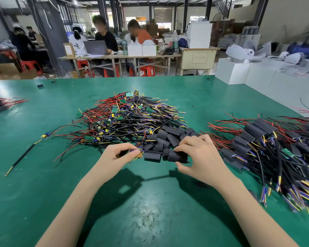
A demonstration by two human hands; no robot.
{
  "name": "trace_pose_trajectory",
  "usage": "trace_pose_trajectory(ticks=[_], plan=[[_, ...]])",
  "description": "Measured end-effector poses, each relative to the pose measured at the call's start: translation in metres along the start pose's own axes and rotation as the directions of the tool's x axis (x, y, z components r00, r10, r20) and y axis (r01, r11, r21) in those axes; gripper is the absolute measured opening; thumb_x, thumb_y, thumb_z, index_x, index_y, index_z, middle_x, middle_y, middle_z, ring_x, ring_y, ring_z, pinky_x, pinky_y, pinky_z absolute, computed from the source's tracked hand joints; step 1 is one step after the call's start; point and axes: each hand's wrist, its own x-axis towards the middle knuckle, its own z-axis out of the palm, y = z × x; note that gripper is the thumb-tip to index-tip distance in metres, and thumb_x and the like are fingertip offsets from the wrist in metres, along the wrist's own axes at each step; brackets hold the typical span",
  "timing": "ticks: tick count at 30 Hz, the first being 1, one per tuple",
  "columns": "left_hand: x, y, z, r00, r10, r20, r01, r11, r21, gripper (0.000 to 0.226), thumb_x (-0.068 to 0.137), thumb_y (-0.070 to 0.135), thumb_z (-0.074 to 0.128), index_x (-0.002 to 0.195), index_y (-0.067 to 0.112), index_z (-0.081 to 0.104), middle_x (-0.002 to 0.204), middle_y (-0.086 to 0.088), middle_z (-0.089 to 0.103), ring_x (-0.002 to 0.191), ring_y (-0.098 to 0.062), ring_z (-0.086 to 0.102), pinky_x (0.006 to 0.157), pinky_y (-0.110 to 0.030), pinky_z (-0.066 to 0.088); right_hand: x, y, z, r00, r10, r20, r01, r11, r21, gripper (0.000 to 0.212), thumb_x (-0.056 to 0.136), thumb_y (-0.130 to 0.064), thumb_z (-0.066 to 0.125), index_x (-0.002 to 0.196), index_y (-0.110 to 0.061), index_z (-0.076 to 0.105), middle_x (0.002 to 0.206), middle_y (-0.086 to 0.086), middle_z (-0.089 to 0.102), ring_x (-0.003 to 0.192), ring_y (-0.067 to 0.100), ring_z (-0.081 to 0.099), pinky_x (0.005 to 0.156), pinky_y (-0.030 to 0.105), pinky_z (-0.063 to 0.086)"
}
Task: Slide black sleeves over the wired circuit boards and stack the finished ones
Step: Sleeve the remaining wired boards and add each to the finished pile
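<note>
Pinching a black sleeve (177, 156), the right hand (198, 157) curls; left hand (118, 155) grips bunched wires (138, 151) beside it.

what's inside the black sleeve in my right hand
Nothing can be made out inside the flat black sleeve pinched by the right hand; fingers cover its ends. The left hand grips a wired piece beside it, yellow and purple wire ends poking out.

Factory assembly hall — green workbench (43, 175) heaped with wired circuit boards (128, 118), seated workers (103, 38) behind
</note>
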Motion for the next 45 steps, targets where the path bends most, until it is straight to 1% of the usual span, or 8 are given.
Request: trace_pose_trajectory(ticks=[3,7,11,14,18,29,39,45], plan=[[0.002,0.006,0.009,0.991,-0.1,0.086,0.115,0.976,-0.183,0.032,0.092,0.025,0.049,0.089,0.003,0.072,0.06,0.003,0.046,0.06,-0.011,0.039,0.051,-0.02,0.028,0.0,-0.006,0.002,0.999,-0.007,0.031,0.006,0.999,0.043,0.027,0.067,-0.035,0.075,0.09,-0.021,0.071,0.089,-0.006,0.064,0.079,0.02,0.061,0.077,0.037,0.04],[0.008,0.005,0.025,0.851,-0.428,0.304,0.455,0.89,-0.021,0.023,0.097,0.02,0.046,0.084,0.01,0.062,0.061,0.004,0.054,0.054,-0.003,0.046,0.055,-0.023,0.034,0.001,-0.02,0.009,0.996,-0.058,0.064,0.051,0.992,0.111,0.03,0.069,-0.038,0.073,0.094,-0.023,0.069,0.091,-0.007,0.063,0.084,0.017,0.06,0.081,0.037,0.04],[-0.003,0.01,0.026,0.967,-0.16,0.2,0.192,0.969,-0.154,0.03,0.078,0.015,0.053,0.106,0.014,0.064,0.085,0.003,0.062,0.065,-0.007,0.048,0.06,-0.02,0.04,0.002,-0.022,0.01,1.0,-0.024,0.007,0.023,0.988,0.15,0.028,0.069,-0.036,0.073,0.093,-0.021,0.069,0.091,-0.007,0.063,0.084,0.016,0.06,0.077,0.035,0.04],[-0.003,0.0,0.021,0.987,-0.09,0.13,0.106,0.987,-0.117,0.035,0.08,0.01,0.072,0.112,0.02,0.063,0.109,-0.002,0.068,0.095,-0.01,0.063,0.084,-0.022,0.051,0.0,-0.016,0.007,0.998,0.039,-0.048,-0.03,0.983,0.182,0.028,0.068,-0.033,0.075,0.093,-0.021,0.07,0.09,-0.007,0.063,0.081,0.016,0.06,0.075,0.035,0.04],[-0.001,-0.001,0.019,0.99,-0.136,0.049,0.143,0.965,-0.219,0.023,0.082,0.002,0.074,0.095,0.021,0.072,0.098,-0.01,0.073,0.085,-0.019,0.07,0.083,-0.024,0.055,0.0,-0.014,0.006,0.998,0.042,-0.051,-0.033,0.988,0.152,0.029,0.068,-0.033,0.075,0.094,-0.02,0.07,0.091,-0.006,0.063,0.082,0.019,0.06,0.075,0.033,0.038],[-0.002,0.008,0.026,0.988,-0.143,0.062,0.154,0.957,-0.247,0.012,0.086,-0.002,0.067,0.086,0.007,0.075,0.072,-0.011,0.072,0.066,-0.017,0.067,0.063,-0.021,0.053,0.001,-0.026,0.011,0.994,-0.027,-0.108,0.039,0.993,0.114,0.031,0.066,-0.032,0.075,0.092,-0.019,0.07,0.09,-0.004,0.064,0.079,0.021,0.06,0.072,0.036,0.045],[-0.003,0.008,0.02,0.988,-0.116,0.099,0.136,0.963,-0.231,0.017,0.083,0.005,0.072,0.084,0.021,0.078,0.075,-0.009,0.074,0.067,-0.014,0.068,0.067,-0.02,0.054,0.001,-0.029,0.009,0.998,-0.055,-0.043,0.06,0.989,0.139,0.03,0.068,-0.032,0.073,0.094,-0.018,0.071,0.091,-0.003,0.064,0.079,0.023,0.059,0.072,0.036,0.044],[-0.005,0.01,0.016,0.989,-0.075,0.13,0.099,0.976,-0.192,0.02,0.073,0.025,0.078,0.093,0.025,0.077,0.097,-0.001,0.076,0.085,-0.007,0.068,0.079,-0.016,0.051,0.0,-0.027,0.005,1.0,-0.021,-0.01,0.022,0.974,0.223,0.03,0.07,-0.033,0.073,0.096,-0.018,0.07,0.094,-0.004,0.063,0.084,0.021,0.058,0.073,0.041,0.044]])
